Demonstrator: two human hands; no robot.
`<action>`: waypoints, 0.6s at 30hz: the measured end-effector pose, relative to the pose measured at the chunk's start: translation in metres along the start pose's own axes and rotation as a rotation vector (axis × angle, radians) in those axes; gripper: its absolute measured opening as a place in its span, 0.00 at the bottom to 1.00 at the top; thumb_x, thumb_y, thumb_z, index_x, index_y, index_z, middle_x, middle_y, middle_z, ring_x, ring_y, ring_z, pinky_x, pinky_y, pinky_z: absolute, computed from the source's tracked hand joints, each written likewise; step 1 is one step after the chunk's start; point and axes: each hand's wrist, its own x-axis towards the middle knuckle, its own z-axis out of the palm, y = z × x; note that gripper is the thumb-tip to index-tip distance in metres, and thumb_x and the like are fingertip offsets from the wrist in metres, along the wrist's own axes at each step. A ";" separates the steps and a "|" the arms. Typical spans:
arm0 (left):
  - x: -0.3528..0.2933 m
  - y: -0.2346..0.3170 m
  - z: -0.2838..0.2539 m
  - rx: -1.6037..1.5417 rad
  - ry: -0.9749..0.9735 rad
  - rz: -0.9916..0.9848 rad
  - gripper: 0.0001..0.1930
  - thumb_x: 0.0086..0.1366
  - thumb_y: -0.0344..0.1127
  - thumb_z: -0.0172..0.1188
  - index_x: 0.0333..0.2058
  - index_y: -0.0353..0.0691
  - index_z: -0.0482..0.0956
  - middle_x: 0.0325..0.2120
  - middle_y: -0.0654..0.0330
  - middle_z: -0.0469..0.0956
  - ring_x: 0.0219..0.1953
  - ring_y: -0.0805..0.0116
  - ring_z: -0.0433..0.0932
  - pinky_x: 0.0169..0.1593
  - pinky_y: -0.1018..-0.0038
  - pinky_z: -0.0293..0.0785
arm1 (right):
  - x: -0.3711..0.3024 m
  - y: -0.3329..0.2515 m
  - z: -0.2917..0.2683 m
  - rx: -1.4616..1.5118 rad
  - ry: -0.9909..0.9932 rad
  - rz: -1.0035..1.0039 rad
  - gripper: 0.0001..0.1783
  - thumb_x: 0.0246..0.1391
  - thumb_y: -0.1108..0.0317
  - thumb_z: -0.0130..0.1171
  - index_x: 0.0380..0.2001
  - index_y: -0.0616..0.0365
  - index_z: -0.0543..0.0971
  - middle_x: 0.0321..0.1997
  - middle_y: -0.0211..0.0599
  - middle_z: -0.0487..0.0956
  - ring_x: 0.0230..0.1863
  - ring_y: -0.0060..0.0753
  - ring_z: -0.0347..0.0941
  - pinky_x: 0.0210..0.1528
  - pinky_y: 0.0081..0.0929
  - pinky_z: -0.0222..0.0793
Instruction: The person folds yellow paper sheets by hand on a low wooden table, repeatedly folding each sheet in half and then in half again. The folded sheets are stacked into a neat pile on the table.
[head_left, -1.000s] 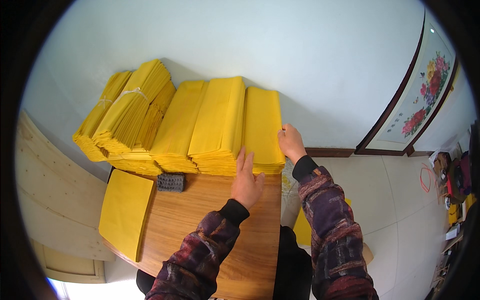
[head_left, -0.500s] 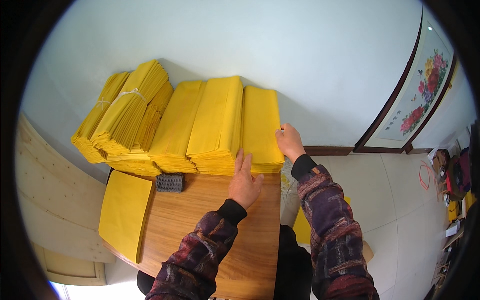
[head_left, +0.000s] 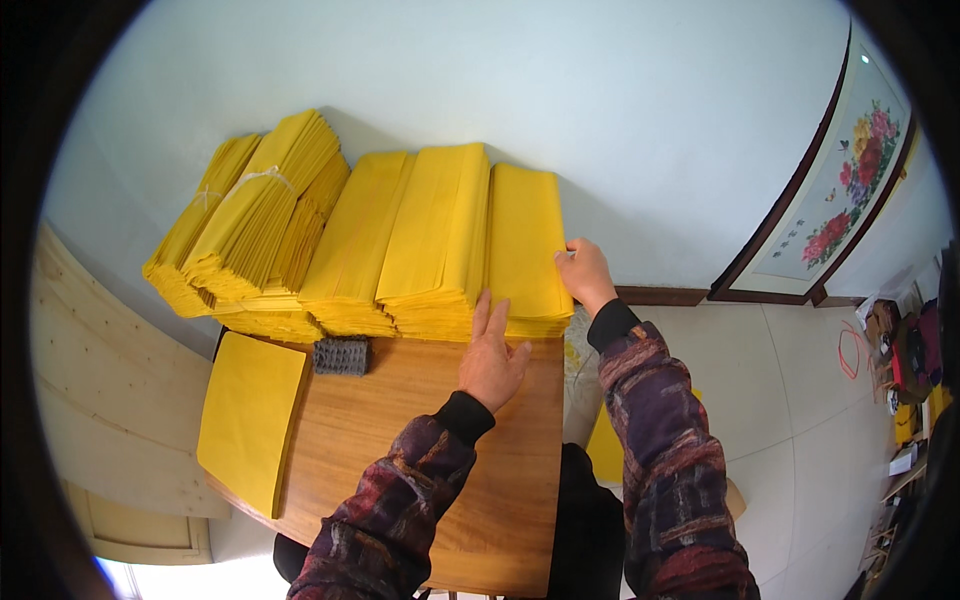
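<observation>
A pile of yellow paper sheets lies at the right end of a row of such piles along the wall. My right hand is at its right edge, thumb against the side and fingers curled in; the fingertips are partly hidden. At the near left corner of that pile, my left hand has its fingers stretched out, the tips touching the paper, with nothing in its grasp. Left of it is another tall yellow pile, close beside the right-hand one.
Bundles tied with white string stand at the row's left. A thin yellow stack lies at the wooden table's left edge, near a dark grey textured block. A framed flower picture leans at right.
The view has shifted slightly, so the piles sit a little higher in it. Both hands keep nearly the same places at the right-hand pile.
</observation>
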 end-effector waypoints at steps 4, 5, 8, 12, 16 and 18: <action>-0.005 0.002 -0.003 -0.042 0.004 0.009 0.32 0.59 0.32 0.60 0.61 0.31 0.60 0.67 0.44 0.48 0.28 0.62 0.77 0.37 0.70 0.76 | 0.001 -0.003 0.000 0.204 -0.070 0.090 0.17 0.52 0.67 0.58 0.40 0.72 0.75 0.35 0.54 0.80 0.39 0.47 0.78 0.41 0.36 0.72; -0.007 0.002 -0.003 -0.053 0.019 0.024 0.32 0.59 0.32 0.61 0.61 0.31 0.60 0.66 0.44 0.50 0.28 0.62 0.77 0.37 0.70 0.76 | 0.001 -0.005 -0.001 0.274 -0.093 0.123 0.17 0.52 0.68 0.58 0.40 0.72 0.75 0.34 0.51 0.80 0.38 0.43 0.78 0.40 0.34 0.72; -0.017 -0.001 -0.006 -0.140 0.076 0.052 0.31 0.61 0.34 0.61 0.60 0.31 0.60 0.64 0.45 0.55 0.31 0.64 0.77 0.38 0.72 0.75 | -0.007 -0.013 -0.006 0.545 -0.080 0.200 0.14 0.54 0.71 0.57 0.41 0.72 0.75 0.35 0.44 0.80 0.37 0.34 0.77 0.39 0.29 0.71; -0.045 -0.010 -0.018 -0.488 0.130 -0.144 0.25 0.67 0.43 0.55 0.57 0.35 0.63 0.56 0.51 0.65 0.38 0.66 0.77 0.41 0.72 0.74 | -0.047 -0.023 -0.017 0.744 -0.052 0.287 0.11 0.57 0.73 0.55 0.41 0.70 0.76 0.36 0.40 0.79 0.36 0.29 0.75 0.39 0.26 0.71; -0.086 -0.021 -0.038 -1.204 -0.038 -0.722 0.24 0.71 0.51 0.47 0.56 0.41 0.65 0.49 0.57 0.74 0.43 0.67 0.78 0.45 0.68 0.75 | -0.137 -0.034 -0.023 0.796 -0.062 0.245 0.10 0.60 0.73 0.53 0.43 0.68 0.73 0.37 0.36 0.78 0.35 0.23 0.74 0.38 0.22 0.71; -0.113 -0.028 -0.053 -1.271 -0.138 -0.673 0.23 0.69 0.46 0.53 0.56 0.38 0.66 0.46 0.58 0.77 0.45 0.68 0.78 0.48 0.69 0.75 | -0.187 -0.043 -0.021 0.778 -0.100 0.227 0.11 0.60 0.73 0.53 0.44 0.67 0.72 0.37 0.35 0.78 0.36 0.22 0.74 0.38 0.21 0.70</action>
